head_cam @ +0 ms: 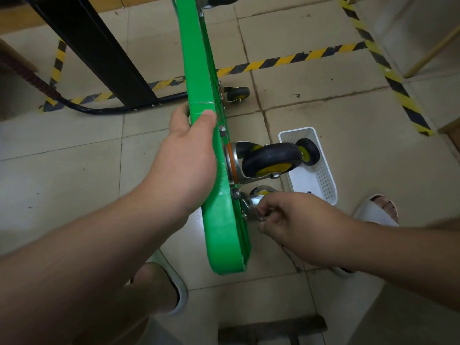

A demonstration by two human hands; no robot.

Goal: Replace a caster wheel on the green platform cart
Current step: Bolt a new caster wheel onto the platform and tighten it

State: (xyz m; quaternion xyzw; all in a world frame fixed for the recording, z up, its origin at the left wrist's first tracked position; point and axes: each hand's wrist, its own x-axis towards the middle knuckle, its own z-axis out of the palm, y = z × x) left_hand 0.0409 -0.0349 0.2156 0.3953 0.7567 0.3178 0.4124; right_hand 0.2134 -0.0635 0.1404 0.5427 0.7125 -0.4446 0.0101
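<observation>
Stood up on its long edge on the tiled floor [323, 95], the green platform cart [199, 70], underside turned to the right. Steadied from above by the left hand [189, 155], clamped round the upper rim with the thumb hooked over the near side and the fingers wrapped over the far one. Low on the underside, the right hand [293, 217] curled in close, fingertips pinching at the chrome caster bracket [255, 201] against the deck; too small to tell what else, if anything, lies between them. Just above it, a fitted caster wheel [271, 158], black tyre and yellow hub, jutting out sideways. Farther along the deck, a second fitted caster [236, 93]. On the floor just right of the cart, a white plastic basket [321, 180] holding a loose wheel [308, 151] of the same colours at its far end. Beyond, strips of yellow-and-black hazard tape [286, 59]; to the left of the cart, a black frame [99, 51]. At lower right, a foot in a white slipper [375, 210]
</observation>
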